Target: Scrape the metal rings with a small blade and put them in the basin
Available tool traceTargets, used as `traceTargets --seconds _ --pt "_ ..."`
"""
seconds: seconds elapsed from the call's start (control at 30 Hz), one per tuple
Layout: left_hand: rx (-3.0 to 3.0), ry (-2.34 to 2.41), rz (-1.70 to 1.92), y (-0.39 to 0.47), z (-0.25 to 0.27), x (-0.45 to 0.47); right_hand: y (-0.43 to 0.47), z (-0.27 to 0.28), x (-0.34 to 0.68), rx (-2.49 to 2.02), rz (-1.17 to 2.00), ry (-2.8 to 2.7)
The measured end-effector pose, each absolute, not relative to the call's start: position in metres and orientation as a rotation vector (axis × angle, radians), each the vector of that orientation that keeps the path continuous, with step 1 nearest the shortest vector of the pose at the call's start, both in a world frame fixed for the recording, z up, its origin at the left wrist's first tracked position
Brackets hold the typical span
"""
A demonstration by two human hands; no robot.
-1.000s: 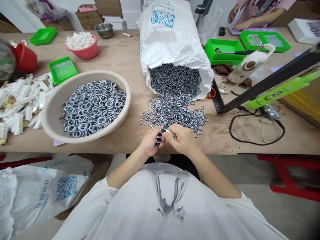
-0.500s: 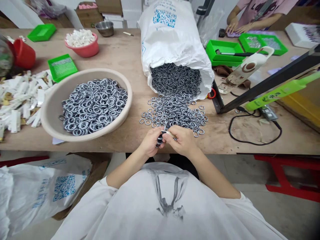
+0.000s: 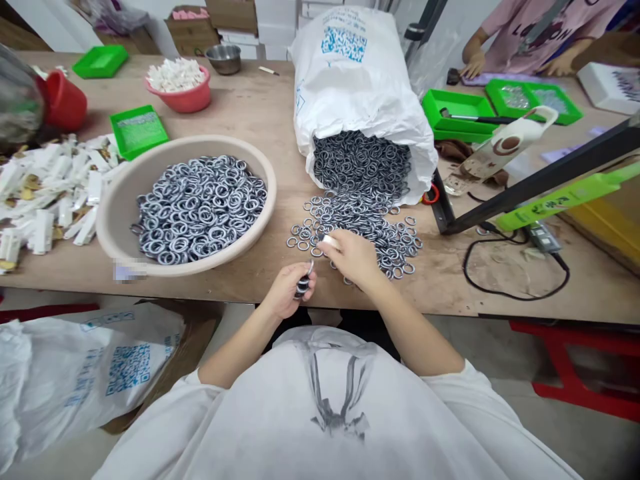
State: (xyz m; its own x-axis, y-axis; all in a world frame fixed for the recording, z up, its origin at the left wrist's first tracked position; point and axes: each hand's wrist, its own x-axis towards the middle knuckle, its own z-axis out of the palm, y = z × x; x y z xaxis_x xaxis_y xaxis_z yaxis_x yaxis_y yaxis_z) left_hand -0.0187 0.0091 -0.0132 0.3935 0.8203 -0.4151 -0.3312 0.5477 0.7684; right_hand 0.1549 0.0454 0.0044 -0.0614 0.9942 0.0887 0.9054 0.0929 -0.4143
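Note:
Several shiny grey rings (image 3: pixel 303 287) are clasped in my left hand (image 3: pixel 286 292), whose fingers curl around them at the table's front edge. My right hand (image 3: pixel 356 259) is closed on a small white piece with a dark tip (image 3: pixel 331 242); what it is exactly I cannot make out. That hand lies over the front of a loose pile of grey rings (image 3: pixel 350 217), hiding some of them. The pile spills from the mouth of a large white sack (image 3: pixel 357 87). To the left, a wide beige basin (image 3: pixel 106 223) holds many more such rings.
White strips (image 3: pixel 44 230) lie heaped at the left, near a green tray (image 3: pixel 117 143) and a red bowl (image 3: pixel 193 101). A slanted dark metal bar (image 3: pixel 540 177), a bottle (image 3: pixel 503 150) and a black cable (image 3: pixel 467 267) occupy the right. Across the table, a co-worker's hands (image 3: pixel 473 65) rest.
My hands have separated: the left drew back left with the rings, the right moved forward over the pile with the white piece. The view shifted slightly. The co-worker's hands moved apart.

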Motion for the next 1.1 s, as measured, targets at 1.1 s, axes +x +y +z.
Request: traceTargets --seconds 1.1 --pt "0.680 0.749 0.889 0.018 0.000 0.005 -0.006 0.022 0.159 -1.477 0.515 -1.969"
